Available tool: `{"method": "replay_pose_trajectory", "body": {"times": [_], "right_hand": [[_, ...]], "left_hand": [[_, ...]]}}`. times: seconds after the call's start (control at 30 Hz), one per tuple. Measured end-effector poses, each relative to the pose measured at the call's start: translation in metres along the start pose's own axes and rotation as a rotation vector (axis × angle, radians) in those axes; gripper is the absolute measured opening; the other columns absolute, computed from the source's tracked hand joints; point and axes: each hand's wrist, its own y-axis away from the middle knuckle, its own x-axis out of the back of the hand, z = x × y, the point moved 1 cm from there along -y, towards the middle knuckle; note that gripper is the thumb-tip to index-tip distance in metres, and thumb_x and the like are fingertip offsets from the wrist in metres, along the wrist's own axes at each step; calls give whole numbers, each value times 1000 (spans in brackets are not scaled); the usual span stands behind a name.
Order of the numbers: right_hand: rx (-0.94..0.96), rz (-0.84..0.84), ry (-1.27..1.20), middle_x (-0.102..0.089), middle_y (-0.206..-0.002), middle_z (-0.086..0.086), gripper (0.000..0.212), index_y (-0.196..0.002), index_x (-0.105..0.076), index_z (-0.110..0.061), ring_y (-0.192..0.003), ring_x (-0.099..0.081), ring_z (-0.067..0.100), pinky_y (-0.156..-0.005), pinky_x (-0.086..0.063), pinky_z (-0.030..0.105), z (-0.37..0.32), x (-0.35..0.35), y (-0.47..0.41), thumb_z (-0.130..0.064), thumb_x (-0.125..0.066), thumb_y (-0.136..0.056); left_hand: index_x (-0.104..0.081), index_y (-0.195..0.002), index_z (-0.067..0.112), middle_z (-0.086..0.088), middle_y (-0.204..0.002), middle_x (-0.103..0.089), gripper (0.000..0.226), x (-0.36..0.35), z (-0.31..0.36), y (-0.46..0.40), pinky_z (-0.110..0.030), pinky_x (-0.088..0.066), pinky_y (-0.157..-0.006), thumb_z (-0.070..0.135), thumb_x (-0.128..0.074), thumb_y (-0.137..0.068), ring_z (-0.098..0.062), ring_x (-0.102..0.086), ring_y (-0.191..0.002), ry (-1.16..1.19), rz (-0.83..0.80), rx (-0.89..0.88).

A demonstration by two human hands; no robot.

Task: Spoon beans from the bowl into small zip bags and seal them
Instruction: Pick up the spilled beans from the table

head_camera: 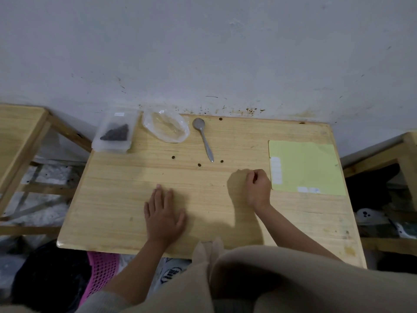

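A clear plastic container [114,134] with a small heap of dark beans sits at the table's far left corner. Beside it lies a clear plastic bag [165,127], and to its right a metal spoon [204,138] rests with its bowl toward the wall. Three loose beans [199,164] lie near the spoon's handle. My left hand [163,216] rests flat on the table, fingers straight. My right hand [258,185] sits on the table as a loose fist beside the yellow sheet; nothing shows in it.
A yellow-green sheet [304,168] with white stickers along its left and bottom edges lies at the table's right. The wooden table [112,199] stands against a white wall. Other wooden furniture flanks both sides, and a pink mesh basket [101,272] sits below.
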Motion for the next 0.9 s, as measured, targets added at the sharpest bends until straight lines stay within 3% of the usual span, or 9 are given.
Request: {"method": "replay_pose_trajectory", "body": {"times": [0.2,0.37,0.5,0.7,0.83,0.9], "right_hand": [[-62,-118,-45,-48,-70,-2,18,-83,-50,-6,-70,-46,16,-56,-34,24,-19,-29,23,-13,-40,-96],[-90,-164,-46,-57,-82,6,20,-85,-60,-4,-75,-51,19,-67,-37,27,-32,-56,38,-12,-44,-94],[-219,-170,-186,-56,-73,11,26,-68,-56,-7,-56,-47,22,-51,-43,31,-39,-79,46,-11,-45,-92],[-108,-140,-60,-54,-66,14,44,-69,-51,9,-61,-48,20,-60,-37,30,-59,-111,60,-27,-50,-95],[-22,-104,33,-36,-48,-1,48,-51,-35,-13,-47,-36,13,-49,-29,24,-73,-131,61,-28,-54,-93],[16,-77,113,-44,-48,-3,45,-50,-47,-13,-48,-43,11,-48,-31,23,-80,-142,60,-32,-58,-90]], "left_hand": [[-43,-136,12,-22,-149,-32,72,0,1,-2,-60,-31,-101,52,-38,-77,-39,-31,-135,-15,-53,-1],[-51,-127,15,-21,-141,-40,69,10,-10,-13,-61,-30,-101,55,-42,-71,-40,-39,-127,-26,-77,-46],[-52,-124,18,-18,-141,-40,65,19,-37,-27,-62,-31,-100,54,-46,-70,-38,-38,-127,-33,-92,-181],[-49,-131,17,-17,-147,-35,65,29,-68,-55,-65,-27,-101,55,-46,-77,-38,-34,-133,-94,-143,-365],[-40,-140,18,-15,-153,-26,68,37,-79,-83,-64,-21,-105,57,-36,-84,-37,-26,-139,-156,-170,-399],[-36,-143,19,-15,-155,-21,71,40,-82,-99,-63,-16,-107,59,-32,-85,-37,-20,-142,-175,-165,-401]]}}
